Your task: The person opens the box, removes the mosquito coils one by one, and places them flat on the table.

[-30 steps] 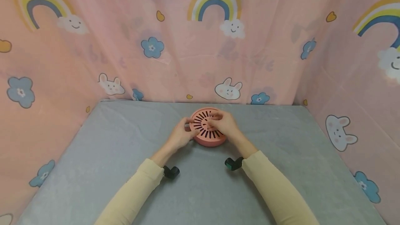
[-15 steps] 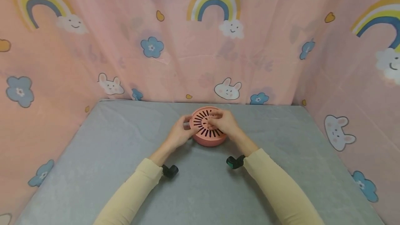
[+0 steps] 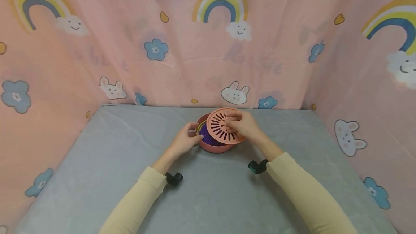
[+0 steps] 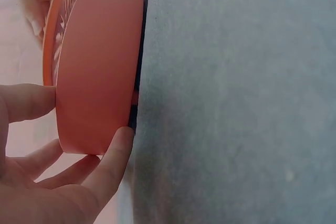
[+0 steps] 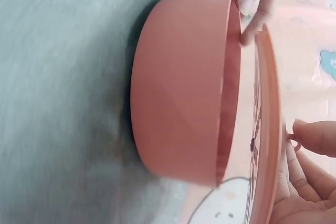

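Note:
A round pink bowl (image 3: 214, 146) stands on the grey table (image 3: 113, 161), with something purple (image 3: 208, 136) inside it. My left hand (image 3: 185, 141) grips the bowl's left wall (image 4: 97, 72), thumb and fingers curled round it. My right hand (image 3: 245, 125) pinches a small handle at the centre of the slotted pink lid (image 3: 221, 130) and holds the lid tilted above the bowl's right side. In the right wrist view the lid (image 5: 265, 129) stands apart from the bowl's rim (image 5: 231, 82), with a gap between them.
Pink curtains (image 3: 208, 39) printed with rainbows, bunnies and flowers close in the table at the back and on both sides. Black wrist cameras (image 3: 175, 179) sit under both yellow sleeves (image 3: 308, 194). Bare grey tabletop lies around the bowl.
The lid, flat on the bowl before, has been lifted and shifted right by my right hand, showing the purple contents. My left hand stays on the bowl's side.

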Available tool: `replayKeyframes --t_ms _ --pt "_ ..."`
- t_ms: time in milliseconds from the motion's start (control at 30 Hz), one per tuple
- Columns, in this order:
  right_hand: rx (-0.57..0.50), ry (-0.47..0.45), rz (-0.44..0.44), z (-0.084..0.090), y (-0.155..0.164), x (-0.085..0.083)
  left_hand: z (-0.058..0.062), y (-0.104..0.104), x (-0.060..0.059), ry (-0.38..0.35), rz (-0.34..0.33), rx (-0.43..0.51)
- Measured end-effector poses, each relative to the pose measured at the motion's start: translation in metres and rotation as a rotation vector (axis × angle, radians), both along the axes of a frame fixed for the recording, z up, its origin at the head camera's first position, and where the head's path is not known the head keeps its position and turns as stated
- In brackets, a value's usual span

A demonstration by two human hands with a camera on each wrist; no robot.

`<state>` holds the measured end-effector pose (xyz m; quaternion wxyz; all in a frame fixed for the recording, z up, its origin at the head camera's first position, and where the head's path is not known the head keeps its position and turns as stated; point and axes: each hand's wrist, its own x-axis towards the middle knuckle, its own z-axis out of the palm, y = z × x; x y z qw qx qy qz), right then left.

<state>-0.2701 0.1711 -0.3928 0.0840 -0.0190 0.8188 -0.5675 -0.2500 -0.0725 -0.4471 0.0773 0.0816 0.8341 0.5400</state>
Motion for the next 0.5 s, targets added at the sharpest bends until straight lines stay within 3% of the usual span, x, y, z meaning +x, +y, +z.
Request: replayKeyframes --t_ms 267,500 --pt "0.062 0.115 0.018 0.009 0.022 0.003 -0.002 -0.002 -0.001 -0.013 -0.011 0.014" --pt "0.045 0.139 -0.01 0.016 0.04 0.002 -0.002 -0.002 -0.001 -0.029 -0.035 0.036"
